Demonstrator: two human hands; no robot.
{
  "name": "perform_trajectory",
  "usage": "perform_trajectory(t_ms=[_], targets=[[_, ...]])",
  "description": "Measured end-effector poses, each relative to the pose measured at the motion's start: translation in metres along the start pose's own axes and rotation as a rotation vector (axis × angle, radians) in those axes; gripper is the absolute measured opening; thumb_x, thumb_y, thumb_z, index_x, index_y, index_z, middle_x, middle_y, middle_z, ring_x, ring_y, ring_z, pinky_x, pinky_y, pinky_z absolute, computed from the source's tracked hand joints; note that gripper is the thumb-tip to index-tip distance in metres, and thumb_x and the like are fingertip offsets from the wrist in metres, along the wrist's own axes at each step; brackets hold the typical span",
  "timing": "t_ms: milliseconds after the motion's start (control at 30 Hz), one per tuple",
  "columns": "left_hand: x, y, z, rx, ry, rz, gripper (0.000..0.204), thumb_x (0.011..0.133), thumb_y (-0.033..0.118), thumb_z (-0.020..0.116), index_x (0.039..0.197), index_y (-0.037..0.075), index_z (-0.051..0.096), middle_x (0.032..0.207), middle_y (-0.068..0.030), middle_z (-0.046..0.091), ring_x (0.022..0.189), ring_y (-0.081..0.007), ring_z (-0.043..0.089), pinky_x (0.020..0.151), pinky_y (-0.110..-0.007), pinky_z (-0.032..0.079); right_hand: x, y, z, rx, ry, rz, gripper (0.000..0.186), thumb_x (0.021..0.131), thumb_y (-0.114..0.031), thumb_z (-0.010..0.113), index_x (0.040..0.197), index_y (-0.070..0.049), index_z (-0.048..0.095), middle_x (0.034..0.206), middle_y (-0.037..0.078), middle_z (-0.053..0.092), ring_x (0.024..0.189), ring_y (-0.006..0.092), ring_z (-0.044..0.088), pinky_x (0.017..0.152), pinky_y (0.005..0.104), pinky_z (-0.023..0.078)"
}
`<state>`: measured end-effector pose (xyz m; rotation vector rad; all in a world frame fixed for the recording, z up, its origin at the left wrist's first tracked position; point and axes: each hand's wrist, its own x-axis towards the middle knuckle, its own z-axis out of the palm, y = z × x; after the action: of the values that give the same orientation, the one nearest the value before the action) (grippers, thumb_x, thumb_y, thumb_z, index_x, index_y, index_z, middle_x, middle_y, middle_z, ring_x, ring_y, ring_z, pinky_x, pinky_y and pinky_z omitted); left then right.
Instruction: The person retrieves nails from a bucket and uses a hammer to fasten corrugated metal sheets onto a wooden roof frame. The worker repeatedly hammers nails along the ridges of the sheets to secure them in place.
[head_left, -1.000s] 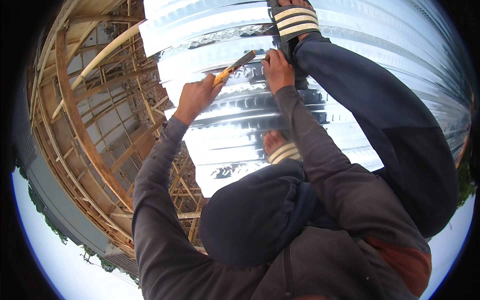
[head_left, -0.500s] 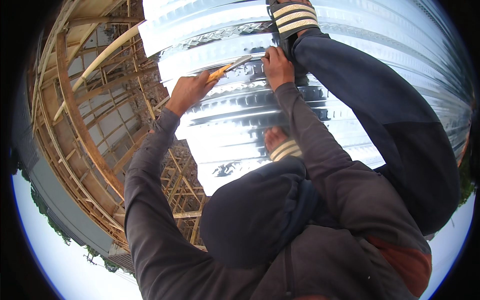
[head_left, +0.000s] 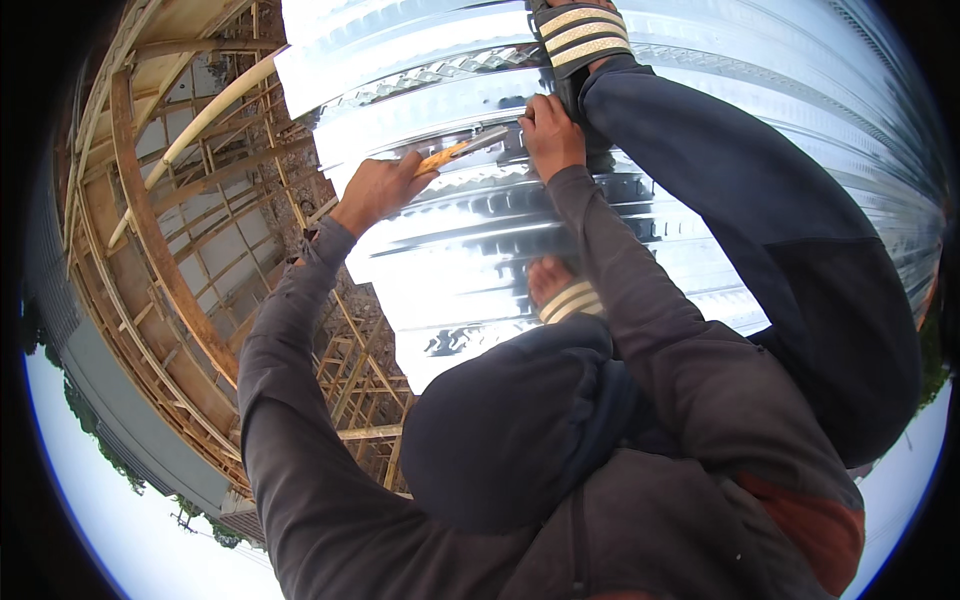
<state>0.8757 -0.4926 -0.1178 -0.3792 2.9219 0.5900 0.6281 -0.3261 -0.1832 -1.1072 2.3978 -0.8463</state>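
Note:
My left hand (head_left: 375, 190) is shut on a tool (head_left: 455, 150) with a yellow handle and a grey metal end, held low over a shiny corrugated metal sheet (head_left: 480, 250). The tool's end points toward my right hand (head_left: 553, 130). That hand is curled with its fingertips pressed to a rib of the sheet; anything pinched there is hidden. A striped sandal on my foot (head_left: 585, 35) rests on the sheet just beyond my right hand. My other sandalled foot (head_left: 560, 295) sits lower on the sheet, near my knee.
The sheet's left edge (head_left: 335, 190) ends over an open wooden roof frame (head_left: 200, 250) of beams and battens, with rooms and ground far below. More corrugated sheeting (head_left: 800, 90) spreads to the right. Sky and trees ring the lower rim.
My left hand has drawn back to the left and the tool has tilted flatter and lower toward the sheet. My right hand has stayed on the same rib.

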Motion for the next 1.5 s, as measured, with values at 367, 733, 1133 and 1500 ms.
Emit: perform_trajectory(t_ms=[367,733,1133,1500], targets=[[-0.003,-0.006,-0.005,-0.080,-0.068,-0.165,0.033,0.101,0.036,0.067,0.101,0.004,0.059,0.061,-0.0160,0.064,0.055,-0.0364,0.067,0.054,-0.044,0.054,-0.002,-0.004,-0.001,-0.066,-0.054,0.012,0.021,0.090,-0.020,0.074,0.102,-0.012,0.057,0.100,0.006,0.063,0.091,0.0333,0.067,0.076,0.0469,0.054],[-0.007,-0.005,-0.017,0.005,-0.181,-0.139,0.031,0.100,0.036,0.067,0.099,0.005,0.065,0.061,-0.0170,0.064,0.054,-0.0353,0.067,0.053,-0.043,0.054,0.011,0.002,-0.003,-0.089,-0.047,-0.009,0.021,0.091,-0.021,0.075,0.101,-0.012,0.059,0.100,0.006,0.064,0.091,0.0332,0.068,0.078,0.0461,0.055],[-0.006,0.005,-0.019,-0.023,-0.048,-0.173,0.032,0.103,0.037,0.063,0.097,0.006,0.059,0.061,-0.0157,0.064,0.055,-0.0350,0.067,0.053,-0.044,0.054,0.003,0.004,0.001,-0.065,-0.089,0.021,0.021,0.090,-0.021,0.074,0.101,-0.013,0.058,0.101,0.005,0.064,0.094,0.0316,0.067,0.080,0.0462,0.053],[-0.003,0.026,-0.008,0.025,0.114,-0.127,0.037,0.105,0.041,0.060,0.091,0.007,0.058,0.050,-0.0084,0.057,0.041,-0.0296,0.060,0.045,-0.041,0.050,0.002,0.009,-0.024,0.096,-0.116,-0.104,0.016,0.089,-0.015,0.074,0.097,-0.006,0.065,0.097,0.011,0.067,0.087,0.0329,0.069,0.077,0.0434,0.055]])
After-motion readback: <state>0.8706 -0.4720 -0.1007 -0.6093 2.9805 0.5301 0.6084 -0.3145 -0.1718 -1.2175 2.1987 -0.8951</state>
